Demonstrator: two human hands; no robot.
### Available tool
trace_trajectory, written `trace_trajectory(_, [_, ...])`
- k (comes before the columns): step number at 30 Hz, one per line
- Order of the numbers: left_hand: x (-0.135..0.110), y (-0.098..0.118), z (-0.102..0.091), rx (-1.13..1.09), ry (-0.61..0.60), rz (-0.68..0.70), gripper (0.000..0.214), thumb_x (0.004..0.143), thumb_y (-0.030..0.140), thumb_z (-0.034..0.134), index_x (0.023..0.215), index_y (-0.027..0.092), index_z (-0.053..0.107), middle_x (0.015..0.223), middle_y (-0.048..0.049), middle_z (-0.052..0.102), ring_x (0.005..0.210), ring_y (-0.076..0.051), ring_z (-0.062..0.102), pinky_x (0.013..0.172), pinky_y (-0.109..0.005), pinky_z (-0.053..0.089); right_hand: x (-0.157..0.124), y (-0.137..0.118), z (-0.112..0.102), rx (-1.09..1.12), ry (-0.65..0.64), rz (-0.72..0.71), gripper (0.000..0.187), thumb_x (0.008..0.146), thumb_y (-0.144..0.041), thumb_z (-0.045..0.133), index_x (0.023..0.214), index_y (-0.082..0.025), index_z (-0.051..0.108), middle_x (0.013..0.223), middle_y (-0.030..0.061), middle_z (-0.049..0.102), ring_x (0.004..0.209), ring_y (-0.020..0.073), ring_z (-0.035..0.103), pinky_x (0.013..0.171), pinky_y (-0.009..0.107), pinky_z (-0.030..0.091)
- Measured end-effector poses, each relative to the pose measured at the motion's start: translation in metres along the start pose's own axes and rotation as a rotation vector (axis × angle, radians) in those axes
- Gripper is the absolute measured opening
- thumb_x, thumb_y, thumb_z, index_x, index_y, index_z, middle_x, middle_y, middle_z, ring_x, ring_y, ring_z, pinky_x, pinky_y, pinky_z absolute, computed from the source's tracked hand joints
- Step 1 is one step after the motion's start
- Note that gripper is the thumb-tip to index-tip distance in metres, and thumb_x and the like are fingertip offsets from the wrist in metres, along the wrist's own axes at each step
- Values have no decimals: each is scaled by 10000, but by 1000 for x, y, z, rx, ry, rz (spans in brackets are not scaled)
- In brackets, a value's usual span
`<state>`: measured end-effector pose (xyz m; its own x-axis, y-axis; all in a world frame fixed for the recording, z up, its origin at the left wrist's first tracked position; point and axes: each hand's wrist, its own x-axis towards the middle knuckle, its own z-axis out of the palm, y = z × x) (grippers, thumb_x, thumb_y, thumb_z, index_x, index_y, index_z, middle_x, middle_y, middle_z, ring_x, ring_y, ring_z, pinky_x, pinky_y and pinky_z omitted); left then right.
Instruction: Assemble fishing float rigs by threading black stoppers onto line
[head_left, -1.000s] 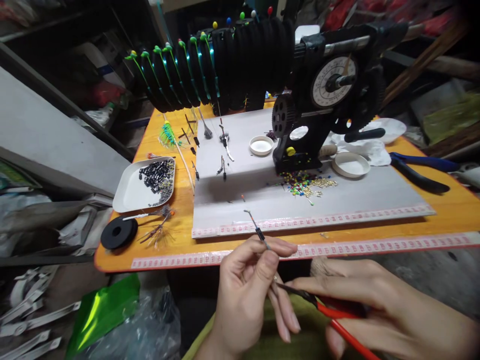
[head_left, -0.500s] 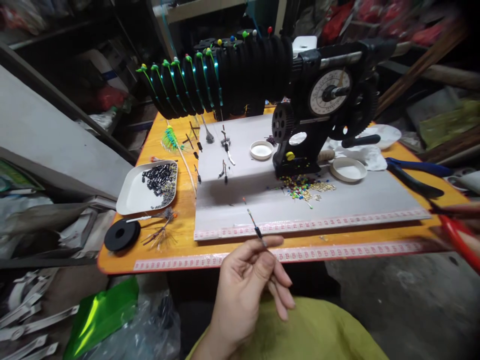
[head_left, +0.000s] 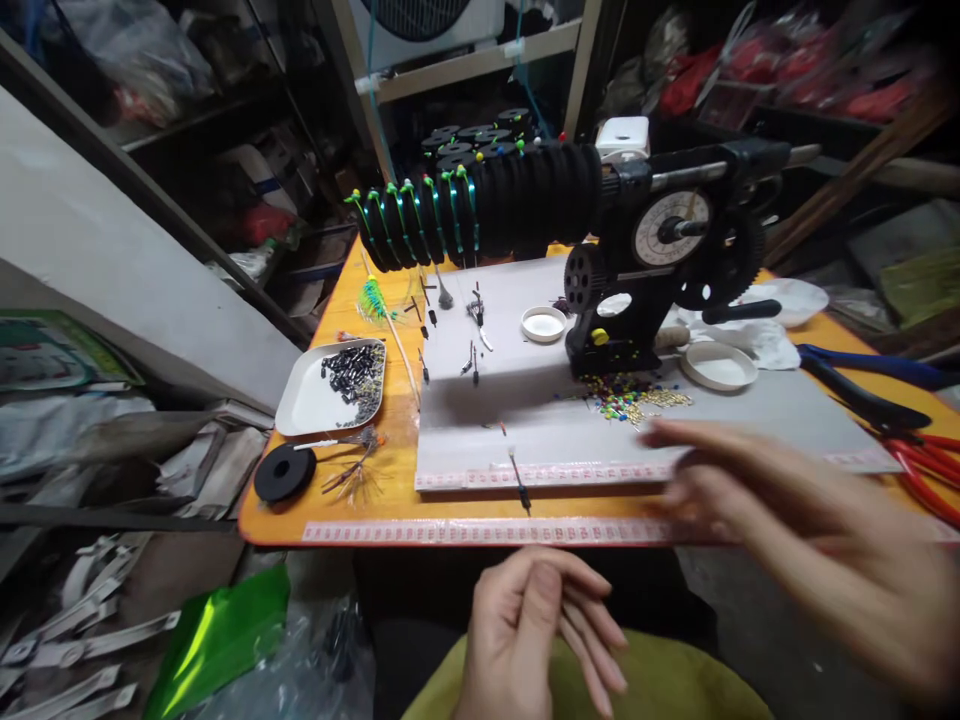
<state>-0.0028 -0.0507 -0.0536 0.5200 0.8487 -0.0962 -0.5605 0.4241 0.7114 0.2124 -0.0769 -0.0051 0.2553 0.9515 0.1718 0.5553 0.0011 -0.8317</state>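
My left hand (head_left: 544, 630) is at the table's front edge, thumb pressed against the index finger; whatever lies between them is too fine to make out. Just beyond its fingertips is a small thin piece with a black sleeve (head_left: 524, 497) and a pale tip; a tiny orange bit (head_left: 503, 428) shows further up. My right hand (head_left: 802, 530), blurred by motion, reaches over the board's right front with fingers stretched out and nothing visible in them. Nearest to it is a pile of coloured beads and brass bits (head_left: 630, 397). A red-handled tool (head_left: 930, 465) lies at the right.
A black winding machine (head_left: 615, 320) carries a row of black spools (head_left: 525, 200) wound with green line. A white tray (head_left: 296, 400) of black sleeves and a black spool (head_left: 285, 473) sit left. Shallow white dishes (head_left: 720, 368) and blue-handled pliers (head_left: 870, 385) are right.
My right hand has let go of the red-handled tool and moved left over the board. The black-sleeved piece now shows apart from my left fingertips. The view has shifted.
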Motion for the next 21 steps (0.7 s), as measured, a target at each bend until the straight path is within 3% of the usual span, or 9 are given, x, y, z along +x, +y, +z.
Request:
trace_trajectory(3, [-4,1,-3,195,-1,32,402,1004,450,519,895,142,753,705,-81,748,430,-75,639,402,-103,471,26,-38,43,602,-545,272,571,1004,-540,482,1505,-278,405,735,18,671,479,106,558,433,206,459])
trace_trajectory(5, [-5,6,-5,331,5,48,449,1003,488,490,870,139,740,713,-89,729,443,-81,610,422,-137,472,37,-54,63,812,-716,337,485,970,-550,549,1325,-220,566,776,22,673,410,50,492,370,154,377])
trace_trajectory(7, [-7,10,-9,463,31,30,476,999,517,467,864,146,733,672,-88,700,458,-103,584,442,-179,468,44,-62,74,869,-775,346,412,936,-561,599,1007,-158,654,695,-1,632,383,28,462,361,133,363])
trace_trajectory(9, [-8,12,-13,581,19,2,531,1004,537,418,812,155,732,608,-93,676,445,-126,552,427,-212,442,47,-62,80,859,-743,338,439,927,-586,593,830,-158,598,606,-41,556,363,19,425,356,122,349])
trace_trajectory(12, [-6,17,-19,711,-99,-74,681,1015,566,295,688,154,727,546,-109,649,408,-140,518,387,-235,398,47,-59,82,824,-643,326,458,937,-614,550,803,-177,540,597,-66,505,346,10,350,326,120,271])
trace_trajectory(15, [6,43,-18,826,-243,-49,685,1009,595,292,840,126,762,494,-48,561,363,-107,437,370,-214,334,49,-57,77,759,-575,289,445,942,-600,555,817,-173,570,596,-65,506,376,21,356,349,135,269])
trace_trajectory(17, [18,71,-11,954,-178,13,510,1008,530,418,1019,143,748,561,-19,574,403,-101,449,411,-213,344,53,-57,71,657,-505,208,383,955,-545,574,870,-176,631,657,-35,573,504,57,505,463,151,392])
trace_trajectory(19, [36,100,-1,976,-43,123,441,1012,501,440,1087,165,716,619,-7,583,425,-97,456,437,-218,363,59,-57,65,383,-390,29,297,990,-467,546,964,-205,681,764,-4,660,695,111,628,626,196,479])
trace_trajectory(21, [58,122,11,901,64,156,402,1012,485,459,1202,182,643,676,10,593,422,-88,474,431,-211,372,64,-55,61,74,-282,-157,262,1020,-396,491,1019,-230,694,810,7,712,764,149,672,690,243,501])
